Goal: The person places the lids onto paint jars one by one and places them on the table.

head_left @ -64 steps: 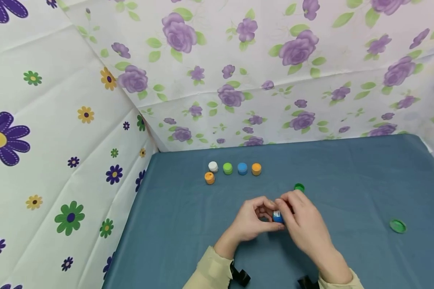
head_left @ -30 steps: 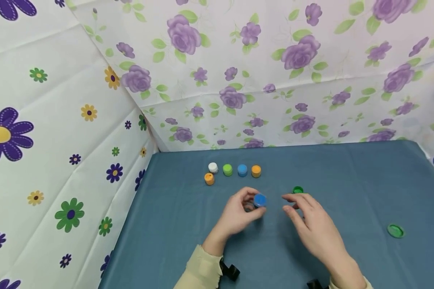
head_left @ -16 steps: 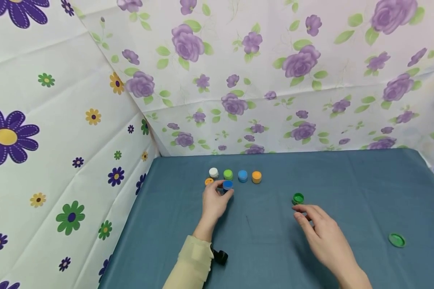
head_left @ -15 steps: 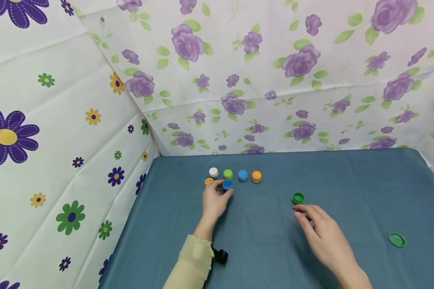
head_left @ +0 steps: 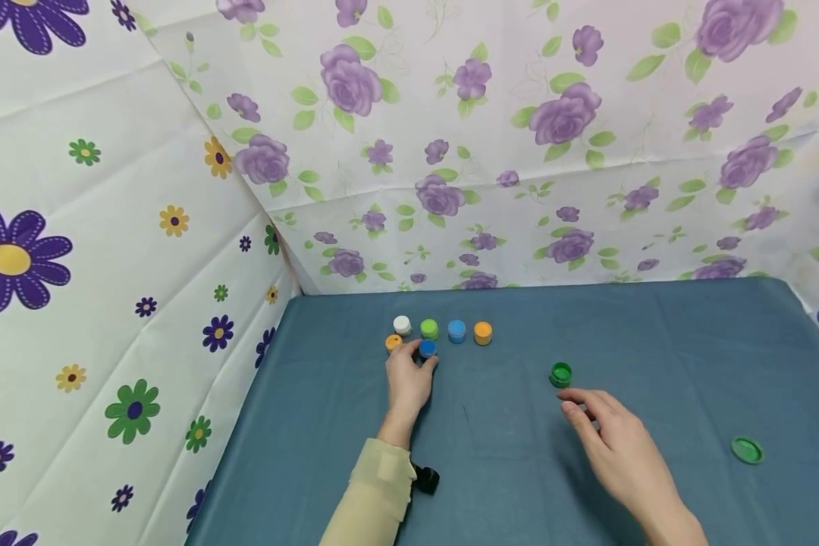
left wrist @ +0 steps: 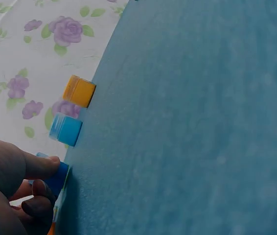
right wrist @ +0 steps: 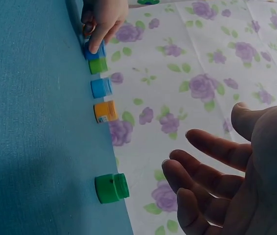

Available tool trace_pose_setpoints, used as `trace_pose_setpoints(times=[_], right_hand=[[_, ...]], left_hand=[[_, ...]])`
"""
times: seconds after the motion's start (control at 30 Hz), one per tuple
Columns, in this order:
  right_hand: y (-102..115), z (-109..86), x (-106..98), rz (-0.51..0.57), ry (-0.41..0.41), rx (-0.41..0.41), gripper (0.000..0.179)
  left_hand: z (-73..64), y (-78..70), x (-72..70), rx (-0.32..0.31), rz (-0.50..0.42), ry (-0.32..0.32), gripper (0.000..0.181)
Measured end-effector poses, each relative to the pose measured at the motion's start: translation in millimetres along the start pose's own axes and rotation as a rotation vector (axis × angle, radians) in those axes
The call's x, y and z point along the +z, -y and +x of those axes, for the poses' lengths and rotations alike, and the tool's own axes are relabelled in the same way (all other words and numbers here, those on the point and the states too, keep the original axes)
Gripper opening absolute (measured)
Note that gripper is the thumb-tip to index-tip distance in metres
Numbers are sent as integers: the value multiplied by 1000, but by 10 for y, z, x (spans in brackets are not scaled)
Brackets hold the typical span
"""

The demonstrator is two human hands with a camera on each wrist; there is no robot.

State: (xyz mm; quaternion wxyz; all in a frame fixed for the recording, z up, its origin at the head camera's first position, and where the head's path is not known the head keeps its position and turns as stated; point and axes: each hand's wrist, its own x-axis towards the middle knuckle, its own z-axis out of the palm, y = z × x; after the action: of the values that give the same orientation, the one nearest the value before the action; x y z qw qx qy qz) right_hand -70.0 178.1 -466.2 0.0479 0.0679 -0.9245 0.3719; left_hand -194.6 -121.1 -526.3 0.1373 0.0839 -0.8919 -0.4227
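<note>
My left hand [head_left: 409, 383] pinches a small dark blue paint jar [head_left: 427, 349] between thumb and fingers. It stands upright at the table, just in front of the light green jar [head_left: 429, 329] and right of an orange jar [head_left: 393, 343] that the fingers partly cover. In the left wrist view, the thumb lies along the side of the blue jar [left wrist: 57, 180]. My right hand [head_left: 621, 447] hovers over the cloth with fingers loosely bent, holding nothing. Just beyond its fingertips stands a lidless green jar [head_left: 560, 374], seen from the side in the right wrist view.
Behind stands a row with a white jar [head_left: 401, 325], a light blue jar [head_left: 456, 331] and another orange jar [head_left: 482, 333]. A green lid [head_left: 747, 450] lies at the right. Flowered cloth [head_left: 444, 197] rises behind the blue table cover [head_left: 505, 470].
Both hands were together at the blue jar. The right hand has let go and moved right; the left has carried the jar left and back to the row's front.
</note>
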Motion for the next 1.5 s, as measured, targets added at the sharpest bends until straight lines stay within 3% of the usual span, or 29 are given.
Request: trace_pose_setpoints(times=[0.23, 0.47, 0.67, 0.93, 1.13, 1.23, 1.37, 1.5], right_hand=[[-17, -18, -2, 0, 26, 21, 47], [-30, -22, -27, 2, 14, 19, 47], [-26, -35, -25, -13, 35, 32, 49], [-45, -4, -60, -49, 98, 79, 53], [-99, -2, -138, -58, 101, 94, 52], [-153, -20, -192, -71, 93, 105, 51], [-272, -34, -306, -93, 103, 133, 52], [-420, -32, -459, -119, 129, 172, 60]], left_hand=[[-8, 27, 30, -46, -30, -27, 41], [-22, 19, 41, -112, -159, -16, 48], [-59, 43, 14, -152, -231, -46, 52], [-65, 37, -32, -147, -260, -43, 43], [-101, -92, -43, -9, -227, -65, 33], [-142, -206, -21, 69, -277, 3, 31], [-219, -418, 28, 101, -352, 227, 36], [-315, -646, 111, 108, -334, 414, 44]])
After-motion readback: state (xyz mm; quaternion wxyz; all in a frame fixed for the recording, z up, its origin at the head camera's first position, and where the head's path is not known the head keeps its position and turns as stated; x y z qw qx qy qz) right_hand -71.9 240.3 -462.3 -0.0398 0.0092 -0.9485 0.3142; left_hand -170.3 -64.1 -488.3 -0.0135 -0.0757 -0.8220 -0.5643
